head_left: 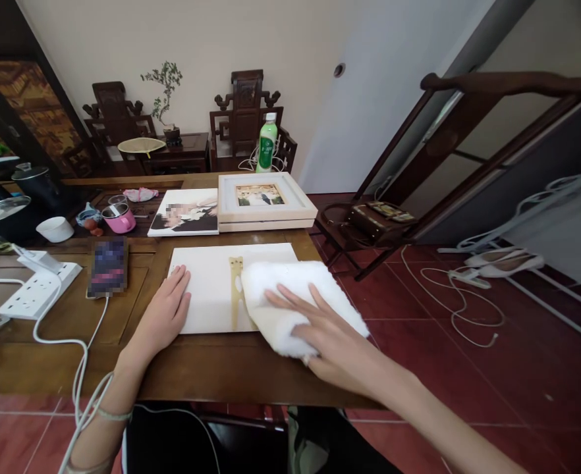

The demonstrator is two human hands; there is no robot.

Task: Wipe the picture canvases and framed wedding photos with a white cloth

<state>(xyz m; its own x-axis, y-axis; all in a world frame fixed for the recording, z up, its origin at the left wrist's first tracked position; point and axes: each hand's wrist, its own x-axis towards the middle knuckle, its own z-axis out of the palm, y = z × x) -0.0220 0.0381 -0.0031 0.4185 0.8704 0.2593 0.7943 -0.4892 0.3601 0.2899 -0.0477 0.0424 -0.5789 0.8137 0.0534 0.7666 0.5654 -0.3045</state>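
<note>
A white rectangular panel (pixel 201 289) lies flat on the table in front of me. A narrow tan strip (pixel 234 309) with small holes at its top runs down its middle. My left hand (pixel 169 304) rests flat on the panel's left edge, fingers stretched out and holding nothing. My right hand (pixel 320 329) has a fluffy white cloth (pixel 315 280) under its fingers, with a fold of it held near the thumb. The cloth covers the panel's right part and hangs past the table's right edge. What lies under it is hidden.
Behind the panel are a photo print (pixel 186 214), a light wooden picture frame (pixel 290 214) and a green bottle (pixel 267 143). At left stand a power strip (pixel 38 296), a charging phone (pixel 107 266), a pink cup (pixel 121 218) and a white bowl (pixel 55 229). A wooden chair (pixel 389 171) stands right.
</note>
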